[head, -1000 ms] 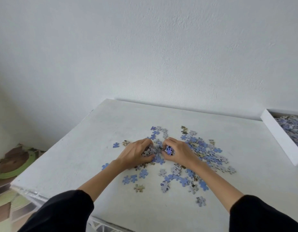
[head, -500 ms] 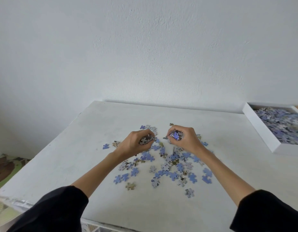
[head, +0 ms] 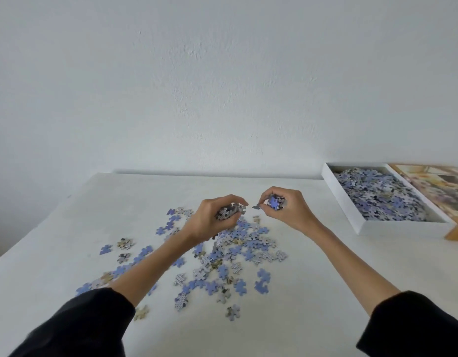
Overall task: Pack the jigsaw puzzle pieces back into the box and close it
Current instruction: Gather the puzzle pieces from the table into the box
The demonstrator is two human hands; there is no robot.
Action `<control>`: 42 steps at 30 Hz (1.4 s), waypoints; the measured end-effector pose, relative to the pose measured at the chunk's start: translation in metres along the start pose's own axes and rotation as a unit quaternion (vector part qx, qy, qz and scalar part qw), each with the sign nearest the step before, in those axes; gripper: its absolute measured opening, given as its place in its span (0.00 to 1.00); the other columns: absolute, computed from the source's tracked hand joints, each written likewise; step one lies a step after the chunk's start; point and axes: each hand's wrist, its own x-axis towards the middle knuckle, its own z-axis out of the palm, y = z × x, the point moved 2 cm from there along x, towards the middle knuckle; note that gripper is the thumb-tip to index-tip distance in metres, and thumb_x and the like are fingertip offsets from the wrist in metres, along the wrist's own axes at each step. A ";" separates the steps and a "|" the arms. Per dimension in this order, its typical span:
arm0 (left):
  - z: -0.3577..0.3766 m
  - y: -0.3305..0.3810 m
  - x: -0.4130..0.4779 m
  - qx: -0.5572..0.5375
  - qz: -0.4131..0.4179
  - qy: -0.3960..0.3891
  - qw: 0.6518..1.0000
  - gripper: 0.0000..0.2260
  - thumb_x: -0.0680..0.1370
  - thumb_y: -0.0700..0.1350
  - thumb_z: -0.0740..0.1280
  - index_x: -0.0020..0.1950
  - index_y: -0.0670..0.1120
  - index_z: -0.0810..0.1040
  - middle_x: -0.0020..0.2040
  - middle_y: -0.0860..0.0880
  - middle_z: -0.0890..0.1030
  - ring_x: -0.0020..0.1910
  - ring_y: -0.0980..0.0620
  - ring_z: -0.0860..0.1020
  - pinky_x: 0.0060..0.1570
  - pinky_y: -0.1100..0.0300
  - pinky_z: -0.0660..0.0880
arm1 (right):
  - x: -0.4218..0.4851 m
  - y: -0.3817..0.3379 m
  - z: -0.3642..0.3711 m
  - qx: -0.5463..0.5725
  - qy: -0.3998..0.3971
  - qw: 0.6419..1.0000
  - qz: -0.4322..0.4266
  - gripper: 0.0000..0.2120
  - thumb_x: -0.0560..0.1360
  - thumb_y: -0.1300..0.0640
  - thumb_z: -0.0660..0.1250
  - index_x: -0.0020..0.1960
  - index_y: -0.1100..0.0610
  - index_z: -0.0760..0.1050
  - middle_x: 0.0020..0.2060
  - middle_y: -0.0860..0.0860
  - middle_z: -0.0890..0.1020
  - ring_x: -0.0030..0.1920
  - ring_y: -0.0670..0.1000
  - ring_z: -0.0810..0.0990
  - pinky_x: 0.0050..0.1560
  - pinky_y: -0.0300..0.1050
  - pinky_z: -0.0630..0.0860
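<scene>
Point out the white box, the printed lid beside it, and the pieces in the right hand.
white box (head: 390, 225): head view, on its near wall.
printed lid (head: 436, 188): head view, on its pictured top face.
pieces (head: 274, 202) in the right hand (head: 291, 211): head view, on the blue piece between the fingers.

Right of the box (head: 339, 199), the lid (head: 440, 186) runs off frame, print blurred; left of it, fingers (head: 270, 194) hide most gripped pieces (head: 274, 202).

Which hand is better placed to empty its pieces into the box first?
Probably the right hand: it holds pieces and is nearer the open box on its side; the left hand is farther.
</scene>
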 end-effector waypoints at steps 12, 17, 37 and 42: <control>0.109 0.054 0.118 -0.039 0.036 -0.036 0.998 0.08 0.77 0.39 0.65 0.54 0.47 0.77 0.37 0.48 0.80 0.33 0.56 0.81 0.37 0.56 0.79 | -0.011 0.074 -0.139 -0.047 0.030 0.998 0.013 0.06 0.69 0.64 0.72 0.42 0.54 0.79 0.38 0.46 0.81 0.39 0.43 0.78 0.41 0.31 0.71; 0.162 0.079 0.162 -0.060 0.060 -0.055 0.995 0.09 0.77 0.40 0.65 0.53 0.52 0.77 0.37 0.47 0.80 0.33 0.53 0.81 0.36 0.53 0.79 | -0.014 0.110 -0.197 -0.080 0.043 0.996 0.023 0.07 0.68 0.63 0.73 0.43 0.54 0.80 0.39 0.45 0.82 0.44 0.42 0.79 0.49 0.31 0.72; 0.299 0.064 0.246 0.165 0.176 -0.095 0.966 0.14 0.73 0.60 0.63 0.50 0.54 0.81 0.53 0.53 0.76 0.56 0.55 0.72 0.59 0.52 0.65 | -0.021 0.227 -0.282 -0.067 0.014 0.984 0.166 0.15 0.66 0.53 0.74 0.52 0.51 0.76 0.48 0.51 0.80 0.51 0.51 0.76 0.53 0.45 0.71; 0.295 0.053 0.238 0.158 0.137 -0.136 0.968 0.16 0.75 0.58 0.61 0.56 0.51 0.79 0.55 0.51 0.76 0.54 0.55 0.73 0.54 0.55 0.72 | -0.016 0.247 -0.276 -0.130 -0.009 0.973 0.191 0.22 0.66 0.29 0.60 0.55 0.38 0.72 0.58 0.47 0.75 0.62 0.48 0.69 0.67 0.56 0.61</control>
